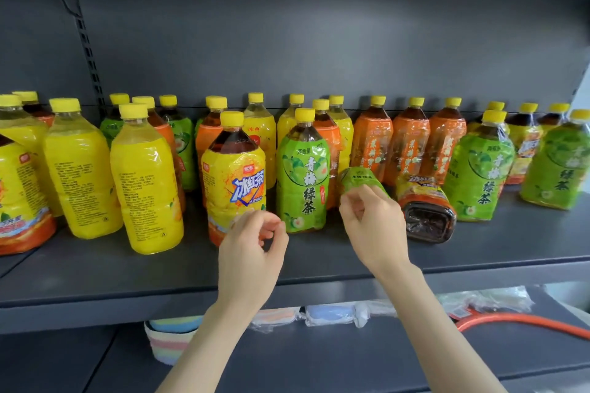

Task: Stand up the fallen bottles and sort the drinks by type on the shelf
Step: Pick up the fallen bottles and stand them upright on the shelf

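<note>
step in hand, as i read it: righting the fallen green tea bottle (pixel 357 177). it lies on the shelf (pixel 95 268) right of centre in the frame, between the upright green tea bottle (pixel 303 175) and the fallen iced black tea bottle (pixel 426 207). its long axis runs front to back, base toward the camera, neck toward the back wall, cap hidden. the iced tea bottle beside it lies the same way, dark base facing out.

the right hand (pixel 373 226) is at the green bottle's base with fingers curled; whether it grips or only touches, i cannot tell. the left hand (pixel 252 249), lower centre, has loosely curled fingers and holds nothing.

to do it well: wrap the body, not just the slick base end. draw it forward to clear the orange-labelled bottles (pixel 408 143) behind, then tip the neck up and stand it by the upright green one.
</note>
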Demonstrator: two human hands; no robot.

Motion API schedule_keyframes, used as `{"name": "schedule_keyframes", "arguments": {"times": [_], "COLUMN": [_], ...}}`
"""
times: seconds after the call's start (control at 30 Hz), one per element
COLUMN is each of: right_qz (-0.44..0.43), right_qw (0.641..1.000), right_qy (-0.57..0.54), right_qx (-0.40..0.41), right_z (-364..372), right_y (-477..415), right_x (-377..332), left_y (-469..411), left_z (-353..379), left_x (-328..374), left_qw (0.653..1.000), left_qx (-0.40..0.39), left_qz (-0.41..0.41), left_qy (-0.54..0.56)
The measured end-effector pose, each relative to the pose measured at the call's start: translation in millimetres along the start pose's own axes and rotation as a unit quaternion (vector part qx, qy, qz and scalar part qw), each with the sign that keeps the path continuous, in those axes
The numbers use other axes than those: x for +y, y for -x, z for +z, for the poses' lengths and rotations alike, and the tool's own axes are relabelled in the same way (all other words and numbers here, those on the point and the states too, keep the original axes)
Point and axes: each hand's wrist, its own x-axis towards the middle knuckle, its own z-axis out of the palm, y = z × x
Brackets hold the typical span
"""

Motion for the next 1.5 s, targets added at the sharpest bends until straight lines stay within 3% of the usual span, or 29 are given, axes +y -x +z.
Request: {"name": "schedule_keyframes", "arguments": {"times": [0.23, 0.47, 0.77, 0.97, 1.17, 1.5], "right_qz": [0.012, 0.029, 0.186, 0.282, 0.337, 0.281], "right_qw": [0.999, 0.999, 0.973, 0.918, 0.893, 0.894], "right_qy": [0.000, -0.016, -0.020, -0.103, -0.197, -0.318], "right_qx": [0.044, 0.024, -0.134, -0.258, -0.224, -0.146], "right_z": [-39.5, -67.1, -74.3, -70.2, -63.4, -53.2], "right_y": [-8.5, -27.8, -52.7, -60.7, -62.8, -49.0], "right_x": [55.4, 123.1, 156.9, 159.7, 164.1, 173.4], "left_y": [-7.2, -15.4, -17.9, -14.3, -14.1, -17.3], "left_z": [64.5, 133.3, 179.2, 180.8, 181.2, 174.2], "left_x": [40.6, 72.1, 87.9, 77.6, 74.0, 76.4], "left_qw": [0.997, 1.000, 0.993, 0.992, 0.994, 0.975], "left_qx": [-0.059, -0.027, -0.018, -0.011, -0.009, -0.071], "left_qz": [-0.008, 0.011, -0.031, -0.004, 0.004, 0.041], "left_qy": [0.041, -0.001, -0.111, -0.127, -0.106, -0.206]}}
